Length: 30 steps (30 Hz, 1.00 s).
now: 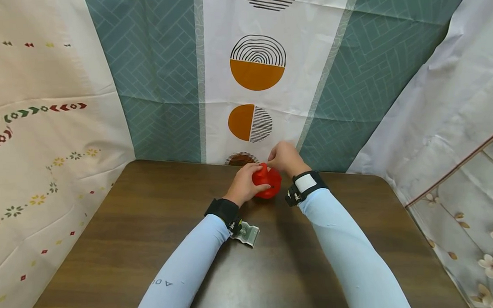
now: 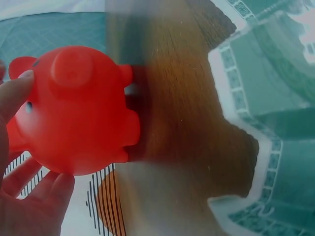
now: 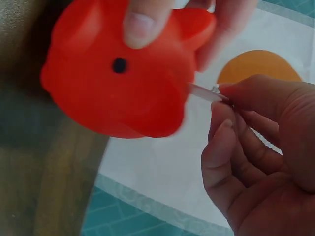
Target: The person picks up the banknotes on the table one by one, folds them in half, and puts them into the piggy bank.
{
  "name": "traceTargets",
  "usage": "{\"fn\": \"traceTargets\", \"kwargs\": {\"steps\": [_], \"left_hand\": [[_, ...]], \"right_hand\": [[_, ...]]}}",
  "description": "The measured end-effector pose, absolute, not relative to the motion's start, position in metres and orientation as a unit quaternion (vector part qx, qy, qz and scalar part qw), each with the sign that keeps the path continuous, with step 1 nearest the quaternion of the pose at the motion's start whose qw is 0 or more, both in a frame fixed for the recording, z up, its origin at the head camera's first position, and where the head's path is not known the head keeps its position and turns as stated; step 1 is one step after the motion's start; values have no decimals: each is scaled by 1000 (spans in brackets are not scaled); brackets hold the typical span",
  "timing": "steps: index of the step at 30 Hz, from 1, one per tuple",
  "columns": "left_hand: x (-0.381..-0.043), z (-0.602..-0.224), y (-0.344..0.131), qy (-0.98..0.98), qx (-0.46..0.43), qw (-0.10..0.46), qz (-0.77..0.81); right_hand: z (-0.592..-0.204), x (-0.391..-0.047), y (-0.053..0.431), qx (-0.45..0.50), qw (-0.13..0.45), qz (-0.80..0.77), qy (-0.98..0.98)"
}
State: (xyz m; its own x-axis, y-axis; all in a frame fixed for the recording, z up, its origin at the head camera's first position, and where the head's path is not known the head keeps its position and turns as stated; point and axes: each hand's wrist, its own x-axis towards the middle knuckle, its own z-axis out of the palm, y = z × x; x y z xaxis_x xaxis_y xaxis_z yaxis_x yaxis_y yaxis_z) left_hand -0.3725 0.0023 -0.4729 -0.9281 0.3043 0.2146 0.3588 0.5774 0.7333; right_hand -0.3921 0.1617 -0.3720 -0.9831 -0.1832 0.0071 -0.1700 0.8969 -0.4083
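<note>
A red piggy bank [image 1: 274, 186] stands near the far edge of the table, its snout and feet showing in the left wrist view. My left hand [image 1: 244, 184] grips it from the left, thumb close to a black eye and fingers spread round the far side. At the right, my right hand [image 1: 287, 159] pinches a thin pale strip [image 3: 202, 93], seen edge-on, between thumb and forefinger. The strip's other end meets the top of the piggy bank behind an ear; that contact point is hidden. A creased green banknote [image 1: 247, 234] lies below my left wrist.
The brown wooden table [image 1: 159, 231] ends just beyond the piggy bank. A patterned curtain [image 1: 161, 84] hangs along the back edge, with a cream cloth [image 1: 56, 157] on the left and a white floral cloth [image 1: 473, 236] on the right.
</note>
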Motion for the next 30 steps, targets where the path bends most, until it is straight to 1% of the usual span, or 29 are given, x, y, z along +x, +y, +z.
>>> {"fn": "traceTargets", "kwargs": {"steps": [5, 8, 11, 15, 18, 20, 23, 26, 30], "left_hand": [[-372, -475, 3, -886, -194, 45, -419], [-373, -476, 3, -887, -199, 53, -414], [-374, -477, 3, -886, -202, 57, -414], [-375, -479, 3, -885, -203, 59, -415], [-375, -479, 3, -885, -204, 60, -414], [-374, -480, 4, -886, -204, 60, -412], [-373, -481, 5, -888, -199, 60, -410], [-373, -480, 5, -892, -194, 61, -403], [-374, -479, 1, -891, -200, 49, -405]], "right_hand": [[-389, -393, 164, -97, 11, -239, 966], [-402, -393, 167, -103, -9, -252, 962], [-414, -394, 169, -124, -43, -245, 960], [-430, -391, 175, -174, -106, -198, 959], [-441, -384, 180, -198, -146, -163, 955], [-447, -376, 183, -206, -159, -146, 955], [-455, -367, 187, -212, -165, -132, 954], [-459, -363, 188, -200, -160, -146, 956], [-458, -361, 186, -165, -123, -194, 959]]}}
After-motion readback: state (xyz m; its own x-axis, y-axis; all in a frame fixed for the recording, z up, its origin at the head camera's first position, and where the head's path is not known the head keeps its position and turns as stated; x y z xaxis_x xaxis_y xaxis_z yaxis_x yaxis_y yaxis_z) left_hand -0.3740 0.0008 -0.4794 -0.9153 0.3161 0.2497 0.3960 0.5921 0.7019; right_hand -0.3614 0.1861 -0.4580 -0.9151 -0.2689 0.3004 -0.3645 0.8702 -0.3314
